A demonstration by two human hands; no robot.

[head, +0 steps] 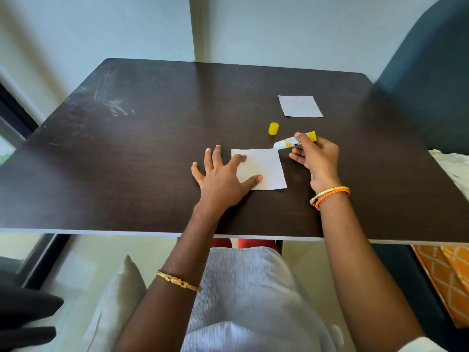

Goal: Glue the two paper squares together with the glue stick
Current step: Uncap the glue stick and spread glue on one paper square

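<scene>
A white paper square (266,168) lies on the dark table (127,161) near the middle. My left hand (220,176) lies flat with spread fingers, its forefinger and thumb pressing on the left part of this square. My right hand (314,158) grips an uncapped white and yellow glue stick (286,143), whose tip points left at the square's upper right corner. The yellow cap (273,129) stands on the table just beyond the stick. A second white paper square (300,106) lies farther back on the right.
The table's near edge (152,232) runs across the view above my lap. A dark chair back (431,85) stands at the right. A white cloth (454,168) hangs over the table's right edge. A cushion (119,295) is at lower left.
</scene>
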